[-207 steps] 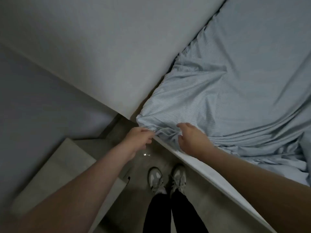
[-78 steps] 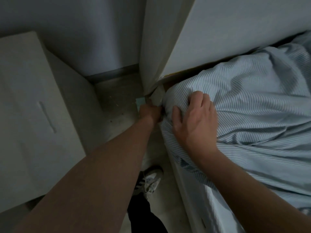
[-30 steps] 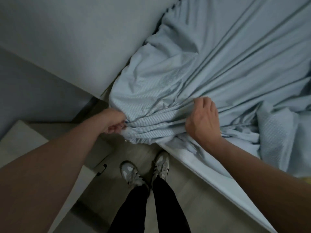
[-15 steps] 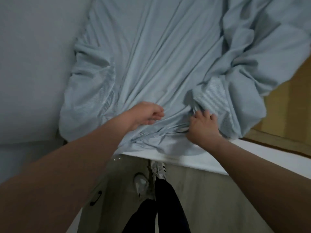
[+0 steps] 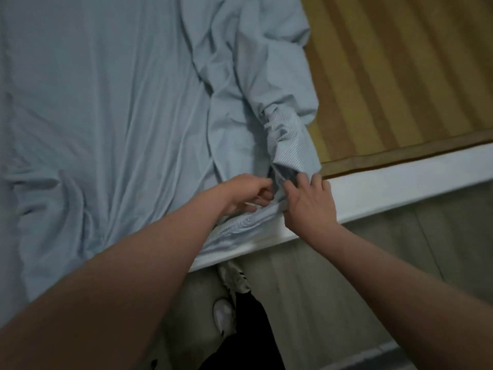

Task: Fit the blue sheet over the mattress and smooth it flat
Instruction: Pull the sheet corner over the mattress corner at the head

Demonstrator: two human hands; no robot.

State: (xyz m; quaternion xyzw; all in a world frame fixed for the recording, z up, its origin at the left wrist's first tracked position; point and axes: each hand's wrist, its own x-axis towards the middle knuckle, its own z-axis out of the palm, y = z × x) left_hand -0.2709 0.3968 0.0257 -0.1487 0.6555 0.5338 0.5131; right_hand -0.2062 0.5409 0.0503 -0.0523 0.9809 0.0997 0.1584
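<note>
The pale blue striped sheet (image 5: 112, 108) covers the left part of the mattress and lies bunched in a thick fold down the middle. To the right the mattress (image 5: 400, 76) is bare, with a tan striped top and a white side. My left hand (image 5: 246, 194) grips the sheet's hem at the near edge with curled fingers. My right hand (image 5: 306, 201) pinches the gathered hem just beside it, its fingers at the foot of the bunched fold. The two hands almost touch.
The white side of the mattress (image 5: 400, 188) runs diagonally across the view. Below it is light floor (image 5: 333, 289), with my dark trouser legs and a pale shoe (image 5: 224, 313) standing close to the bed.
My view has swung right along the bed edge, and the bare tan mattress now fills the upper right. Both hands have moved right along the hem and come closer together.
</note>
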